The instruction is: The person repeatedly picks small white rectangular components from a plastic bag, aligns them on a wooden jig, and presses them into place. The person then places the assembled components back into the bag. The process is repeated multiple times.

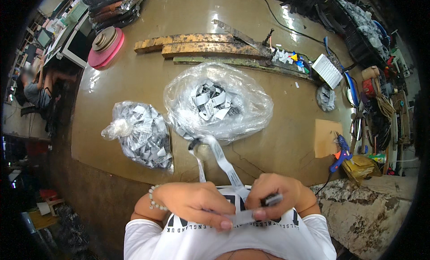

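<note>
A long white printed label strip (225, 165) hangs in a loop from the table's near edge to my hands in front of my chest. My left hand (195, 204), with a beaded bracelet at the wrist, is closed, pinching the strip between thumb and fingers. Close beside it, my right hand (278, 192) is closed on the strip too. A small dark and silvery piece (273, 199) shows among the right fingers; its kind is unclear. Beyond the strip, an open clear plastic bag (257, 105) spreads on the table, with cut labels (210, 101) inside.
Left of it lies a knotted clear bag of labels (145, 136). Wooden bars (197, 48) cross the far table (134, 87), near a pink disc-shaped reel (107, 54). At the right are cardboard (327, 138) and a blue glue gun (343, 153). Another person (36, 87) sits far left.
</note>
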`<action>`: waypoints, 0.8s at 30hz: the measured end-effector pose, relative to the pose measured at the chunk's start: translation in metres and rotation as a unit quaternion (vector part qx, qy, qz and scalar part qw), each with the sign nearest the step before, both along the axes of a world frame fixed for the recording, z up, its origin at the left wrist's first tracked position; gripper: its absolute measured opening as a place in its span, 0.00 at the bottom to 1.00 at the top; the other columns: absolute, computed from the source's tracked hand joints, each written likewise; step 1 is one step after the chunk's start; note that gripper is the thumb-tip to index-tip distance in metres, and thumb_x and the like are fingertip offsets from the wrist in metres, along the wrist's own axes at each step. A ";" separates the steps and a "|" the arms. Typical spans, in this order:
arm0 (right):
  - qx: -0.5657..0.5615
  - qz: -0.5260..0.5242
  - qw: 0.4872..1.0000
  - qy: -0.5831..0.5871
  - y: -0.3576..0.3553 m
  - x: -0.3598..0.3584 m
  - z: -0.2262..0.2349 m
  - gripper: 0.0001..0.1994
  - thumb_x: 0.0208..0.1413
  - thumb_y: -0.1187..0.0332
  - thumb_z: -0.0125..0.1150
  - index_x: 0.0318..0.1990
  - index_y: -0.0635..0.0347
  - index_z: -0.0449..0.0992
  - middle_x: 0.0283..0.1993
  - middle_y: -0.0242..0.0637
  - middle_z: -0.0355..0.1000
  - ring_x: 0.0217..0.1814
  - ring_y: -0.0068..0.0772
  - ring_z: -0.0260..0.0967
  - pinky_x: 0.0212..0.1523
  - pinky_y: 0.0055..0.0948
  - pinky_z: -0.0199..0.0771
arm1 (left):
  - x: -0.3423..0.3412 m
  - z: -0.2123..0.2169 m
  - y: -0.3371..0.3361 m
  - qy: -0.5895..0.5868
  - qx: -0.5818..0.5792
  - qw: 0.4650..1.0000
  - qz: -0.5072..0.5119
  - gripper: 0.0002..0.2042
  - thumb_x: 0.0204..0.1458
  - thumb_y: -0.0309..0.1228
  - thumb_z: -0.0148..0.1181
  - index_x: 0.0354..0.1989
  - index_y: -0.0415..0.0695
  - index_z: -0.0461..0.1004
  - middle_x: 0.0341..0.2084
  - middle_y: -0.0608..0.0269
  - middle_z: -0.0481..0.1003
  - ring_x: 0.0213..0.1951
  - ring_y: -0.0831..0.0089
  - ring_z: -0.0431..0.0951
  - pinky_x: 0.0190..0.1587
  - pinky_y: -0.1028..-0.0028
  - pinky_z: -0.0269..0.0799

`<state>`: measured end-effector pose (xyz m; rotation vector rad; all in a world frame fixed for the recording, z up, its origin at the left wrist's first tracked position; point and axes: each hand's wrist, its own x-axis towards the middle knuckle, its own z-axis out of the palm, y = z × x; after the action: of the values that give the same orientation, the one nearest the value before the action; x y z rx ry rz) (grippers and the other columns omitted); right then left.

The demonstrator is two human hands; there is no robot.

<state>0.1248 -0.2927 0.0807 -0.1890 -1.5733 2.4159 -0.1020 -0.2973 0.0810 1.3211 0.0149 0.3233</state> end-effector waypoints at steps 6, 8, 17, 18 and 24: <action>-0.146 0.008 0.988 0.054 -0.013 -0.023 -0.003 0.10 0.56 0.65 0.53 0.26 0.62 0.70 0.20 0.28 0.65 0.22 0.17 0.59 0.23 0.20 0.57 | 0.012 -0.014 -0.020 -0.190 -0.159 0.969 0.004 0.16 0.57 0.31 0.46 0.17 0.40 0.67 0.13 0.63 0.69 0.15 0.68 0.67 0.19 0.71 0.59; -0.150 -0.005 0.987 0.064 -0.015 -0.025 -0.007 0.11 0.56 0.63 0.52 0.27 0.62 0.70 0.20 0.28 0.65 0.23 0.16 0.59 0.24 0.19 0.57 | 0.011 -0.019 -0.024 -0.213 -0.184 0.960 0.015 0.16 0.56 0.31 0.47 0.16 0.40 0.67 0.12 0.64 0.69 0.14 0.68 0.67 0.18 0.71 0.59; -0.147 -0.426 0.854 0.258 -0.013 0.064 -0.007 0.09 0.46 0.66 0.54 0.21 0.62 0.69 0.16 0.39 0.67 0.16 0.30 0.63 0.16 0.29 0.60 | -0.059 0.011 -0.013 -0.438 0.061 0.835 0.328 0.15 0.49 0.27 0.47 0.11 0.44 0.59 0.06 0.69 0.60 0.07 0.81 0.56 0.10 0.79 0.40; -0.096 -0.426 0.859 0.267 -0.013 0.072 -0.007 0.09 0.47 0.67 0.54 0.22 0.62 0.69 0.16 0.38 0.67 0.16 0.29 0.63 0.16 0.27 0.60 | -0.059 0.012 -0.011 -0.317 0.151 0.851 0.390 0.11 0.46 0.24 0.48 0.13 0.41 0.61 0.08 0.65 0.62 0.09 0.79 0.59 0.11 0.78 0.44; 0.371 -0.718 0.543 -0.228 -0.015 0.073 0.001 0.13 0.45 0.62 0.62 0.22 0.65 0.75 0.21 0.38 0.72 0.18 0.24 0.61 0.21 0.23 0.58 | -0.010 -0.034 0.059 0.356 0.325 0.643 0.595 0.11 0.47 0.34 0.56 0.20 0.39 0.74 0.22 0.56 0.70 0.26 0.63 0.72 0.30 0.67 0.66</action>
<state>0.1979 -0.3079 0.0820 -1.3293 -1.3724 0.3408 -0.1122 -0.2385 0.0474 1.9305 1.6571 0.9546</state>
